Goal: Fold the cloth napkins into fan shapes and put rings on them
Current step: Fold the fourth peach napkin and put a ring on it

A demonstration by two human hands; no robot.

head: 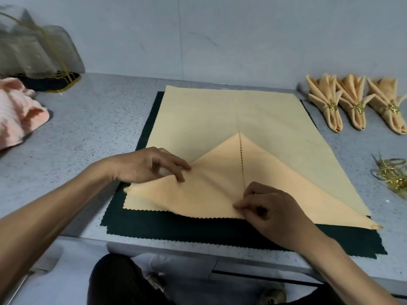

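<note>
A peach cloth napkin (231, 115) lies flat on dark green cloths (176, 225) in the middle of the counter. Its two near corners are folded up into a triangle whose scalloped edges meet at a centre seam. My left hand (149, 165) pinches the left flap near its fold. My right hand (271, 205) pinches the napkin's near edge at the bottom of the seam. Three folded fan napkins (354, 100) with gold rings stand at the far right. Loose gold rings (392, 175) lie at the right edge.
A pink knitted cloth (19, 111) lies at the far left, with a sheer bag (37, 49) on a dark pad behind it. The grey speckled counter (88, 137) ends in a front edge near my knees. A wall stands behind.
</note>
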